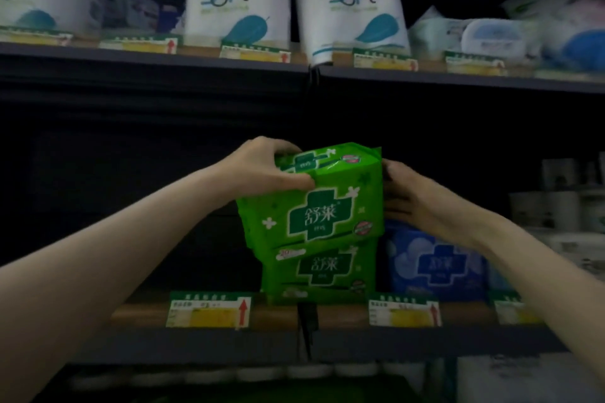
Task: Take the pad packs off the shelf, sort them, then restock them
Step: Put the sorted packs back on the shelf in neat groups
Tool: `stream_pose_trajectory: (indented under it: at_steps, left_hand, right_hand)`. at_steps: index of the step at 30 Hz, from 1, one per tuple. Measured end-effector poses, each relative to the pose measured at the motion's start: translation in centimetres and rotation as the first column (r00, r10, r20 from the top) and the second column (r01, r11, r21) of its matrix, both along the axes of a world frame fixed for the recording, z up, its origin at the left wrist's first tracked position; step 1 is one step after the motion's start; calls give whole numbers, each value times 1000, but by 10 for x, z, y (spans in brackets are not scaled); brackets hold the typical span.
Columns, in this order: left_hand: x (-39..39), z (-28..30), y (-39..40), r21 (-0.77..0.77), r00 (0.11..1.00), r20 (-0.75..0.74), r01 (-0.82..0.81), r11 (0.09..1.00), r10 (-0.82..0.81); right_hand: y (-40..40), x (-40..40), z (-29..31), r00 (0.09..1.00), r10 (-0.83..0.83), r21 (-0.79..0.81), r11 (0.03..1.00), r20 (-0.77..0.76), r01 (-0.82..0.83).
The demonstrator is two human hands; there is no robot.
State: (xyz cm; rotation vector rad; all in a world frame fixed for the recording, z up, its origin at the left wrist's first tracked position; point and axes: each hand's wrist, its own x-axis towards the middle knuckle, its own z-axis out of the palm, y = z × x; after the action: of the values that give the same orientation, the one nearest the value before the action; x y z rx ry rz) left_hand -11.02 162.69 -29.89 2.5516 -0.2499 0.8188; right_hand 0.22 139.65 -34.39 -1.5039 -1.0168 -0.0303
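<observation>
Upper green pad pack [327, 203] sits tilted on another green pack [319, 271] at the shelf's front edge [281, 314]. Left hand [265, 170] grips its top-left corner, right hand [409, 196] curls around its right side, both arms reaching up.

**Green pad packs between two hands at the shelf**

A bright green pad pack [327, 203] with a dark green cross and white lettering sat tilted between the hands, its top leaning away. The left hand [262, 170] gripped its upper left corner, thumb on the front; the right hand [409, 196] touched its right side. Directly beneath the hands, a second green pack [324, 271] of the same design stood upright on the shelf [360, 340], touching the upper one. Below the right hand, just beside it, stood a blue pack [435, 265] with a darker blue cross.
</observation>
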Motion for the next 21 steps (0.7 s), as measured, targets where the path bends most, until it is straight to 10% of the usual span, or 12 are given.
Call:
stream_pose_trajectory:
  at_steps: [9,15,18,21]
  left_hand:
    - [53,-23,-6,266,921,383,-183,946,71]
    - [73,-63,7,-158,930,315,-146,977,190]
    - [75,-61,15,-508,957,139,-152,848,255]
    - [80,-59,24,-537,989,64,-81,840,136]
  right_hand:
    - [38,8,-13,784,-536,-7,824,312,566]
    - [50,30,-15,734,-528,-127,769,428,627]
    - [50,38,-12,761,-506,-128,793,406,595]
    - [46,38,-9,752,-504,-23,824,425,566]
